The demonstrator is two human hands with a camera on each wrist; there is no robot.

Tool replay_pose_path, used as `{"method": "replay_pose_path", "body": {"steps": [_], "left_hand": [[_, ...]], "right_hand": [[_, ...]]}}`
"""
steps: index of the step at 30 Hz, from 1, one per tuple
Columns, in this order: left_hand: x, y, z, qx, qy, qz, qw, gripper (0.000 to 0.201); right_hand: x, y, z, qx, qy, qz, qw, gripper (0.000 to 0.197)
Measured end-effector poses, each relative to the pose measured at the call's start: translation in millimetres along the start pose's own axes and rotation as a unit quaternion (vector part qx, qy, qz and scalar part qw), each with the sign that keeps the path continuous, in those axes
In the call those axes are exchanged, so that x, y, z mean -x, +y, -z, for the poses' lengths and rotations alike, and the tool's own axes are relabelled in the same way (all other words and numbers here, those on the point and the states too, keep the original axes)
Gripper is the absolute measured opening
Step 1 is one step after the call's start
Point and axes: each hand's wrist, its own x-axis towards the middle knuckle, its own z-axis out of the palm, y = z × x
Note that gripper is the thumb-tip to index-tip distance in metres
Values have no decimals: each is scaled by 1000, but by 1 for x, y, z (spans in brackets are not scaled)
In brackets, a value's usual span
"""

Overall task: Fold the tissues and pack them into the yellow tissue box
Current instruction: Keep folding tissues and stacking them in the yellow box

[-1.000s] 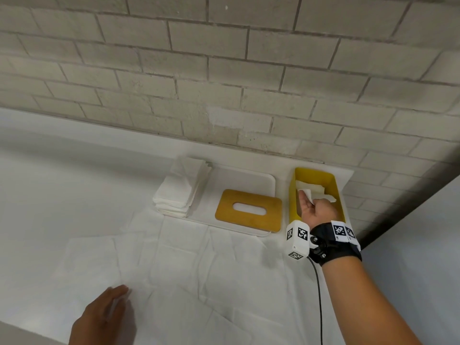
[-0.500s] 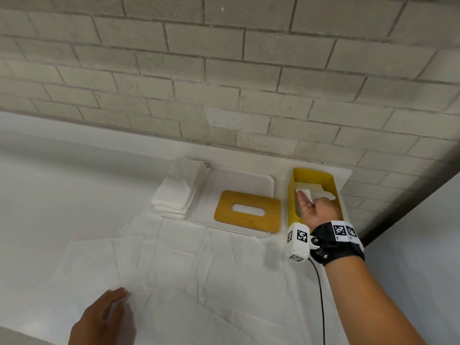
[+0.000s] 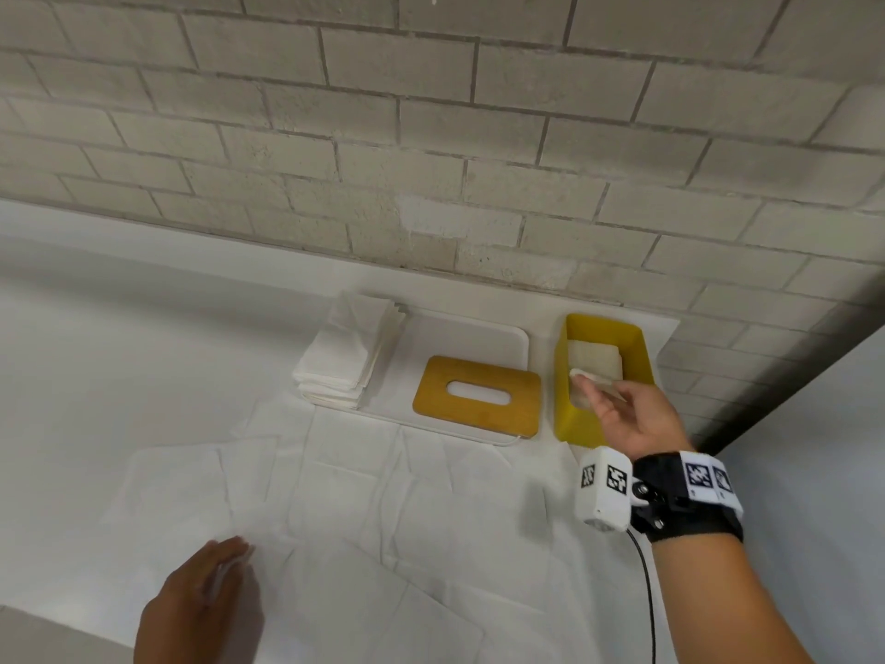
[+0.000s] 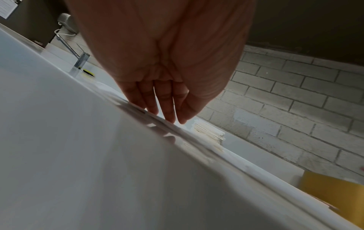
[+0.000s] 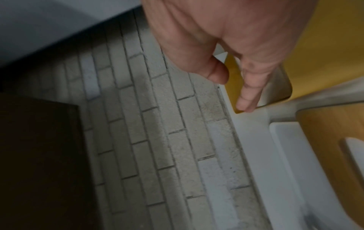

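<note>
At the lower left of the head view, the left hand [image 3: 201,606] is lying flat, fingers straight, on the sheets [image 3: 383,496] spread open across the white bench [image 3: 119,352]; it is gripping nothing. The left wrist view is showing the same: fingertips [image 4: 169,115] pressing down on the paper.

At the right of the frame, the right hand [image 3: 632,414] is hanging over the near end of the yellow box [image 3: 572,424]. A second ago its fingers were down inside the box, pressing a folded tissue into place. Now the hand is rising and turning, its grip going slack. The fingers are loosely curled and, in the right wrist view, holding nothing. The thumb tip is showing just at the edge of the tissue [image 3: 594,357], which is lying inside the box on top of the others. That is suggesting one more tissue is packed and the hand is coming free for the next.

Plenty is waiting. The sheets on the bench are unfolded, and a stack [image 3: 345,361] of folded ones is sitting on the left end of a white tray [image 3: 479,342]. The wooden lid [image 3: 431,400], slot up, is lying on the tray's right end, just beside the box.

Behind it all, a pale brick wall [image 3: 431,136] is running the length of the bench. A tap [image 4: 78,59] is showing at the upper left of the left wrist view.
</note>
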Motion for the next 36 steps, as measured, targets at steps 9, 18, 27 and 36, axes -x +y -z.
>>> {"method": "replay_pose_path", "body": {"steps": [9,18,27,36], "left_hand": [[24,48,-20,-48,-20,-139,989,30],[54,91,-68,29,-184,-258,948,30],[72,105,-72,41,-229,-262,937,25],[78,107,-69,39,-221,-238,945,24]], "right_hand": [[88,65,74,403,-42,17,914,22],[85,131,96,833,-26,91,546,71],[83,130,90,843,-22,129,523,49],[93,126,97,847,-41,224,480,19]]}}
